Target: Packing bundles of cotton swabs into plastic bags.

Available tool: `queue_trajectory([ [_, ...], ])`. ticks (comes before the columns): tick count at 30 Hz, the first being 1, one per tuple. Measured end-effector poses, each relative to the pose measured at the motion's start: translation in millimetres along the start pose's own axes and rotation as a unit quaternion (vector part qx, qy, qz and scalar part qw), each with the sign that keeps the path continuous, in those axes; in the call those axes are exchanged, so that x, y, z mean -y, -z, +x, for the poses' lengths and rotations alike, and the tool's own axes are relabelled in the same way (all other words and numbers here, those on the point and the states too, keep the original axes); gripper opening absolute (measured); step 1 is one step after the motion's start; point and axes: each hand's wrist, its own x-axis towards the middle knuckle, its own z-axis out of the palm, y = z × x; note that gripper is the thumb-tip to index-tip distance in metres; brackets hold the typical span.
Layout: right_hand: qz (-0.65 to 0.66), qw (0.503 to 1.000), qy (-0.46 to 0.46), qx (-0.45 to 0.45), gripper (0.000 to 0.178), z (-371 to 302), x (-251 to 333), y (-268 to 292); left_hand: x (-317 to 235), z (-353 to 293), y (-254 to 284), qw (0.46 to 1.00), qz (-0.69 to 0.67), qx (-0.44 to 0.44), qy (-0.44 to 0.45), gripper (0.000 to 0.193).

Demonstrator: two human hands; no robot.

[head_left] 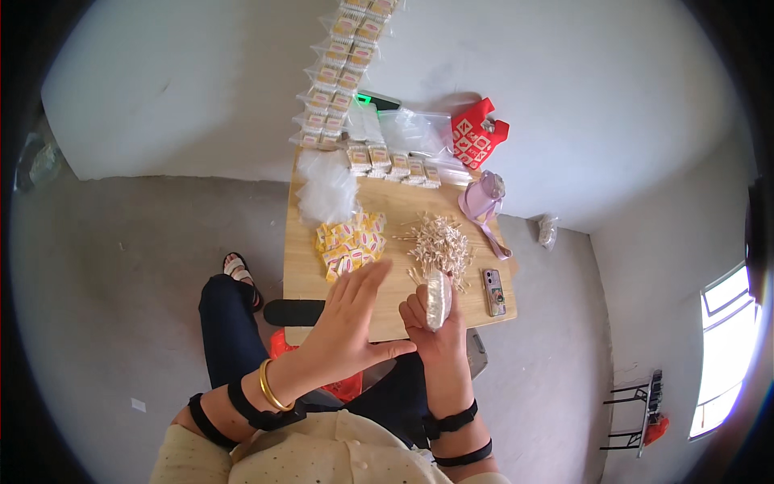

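My left hand [343, 315] hovers over the near edge of the wooden table [387, 302], its fingers stretched out and nothing in them. To its right, my right hand [442, 331] is closed on a small clear plastic packet [436, 300] that stands up shiny from the fingers; its contents cannot be made out. Just beyond my right hand lies a loose heap of cotton swabs [439, 242]. Beyond my left fingers spreads a pile of small yellow-and-white cards [351, 242]. Behind the cards is a heap of clear plastic bags [326, 189].
Packed swab bundles [379, 161] line the table's back, beside tall stacks of bagged ones [326, 101]. A red bag [477, 137], a lilac strapped cup [484, 196] and a phone [494, 292] stand or lie to the right. A black pad [294, 312] juts out at the left edge.
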Motion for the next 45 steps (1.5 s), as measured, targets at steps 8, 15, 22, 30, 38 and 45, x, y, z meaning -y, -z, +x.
queue_trajectory([
  [8,0.091,0.970,-0.142,0.177,0.036,-9,-1,11,-10,17,17,0.987,-0.160,-0.007,-0.024,0.039],
  [15,0.007,0.962,-0.256,0.094,0.026,-21,-7,5,-22,46,24,0.978,-0.177,0.003,-0.110,0.058],
  [22,-0.083,0.896,-0.360,0.247,0.017,-26,-9,11,-28,46,35,0.969,-0.208,0.092,-0.096,0.037],
  [30,-0.101,0.896,-0.346,0.258,0.019,-35,-2,-3,-32,47,41,0.968,-0.165,0.088,-0.166,0.029],
  [38,-0.141,0.900,-0.337,0.237,0.028,-37,0,-6,-37,46,52,0.971,-0.084,0.108,-0.195,0.032],
  [45,-0.081,0.891,-0.340,0.291,0.033,-32,-4,2,-38,45,56,0.974,-0.030,0.102,-0.201,0.032],
])
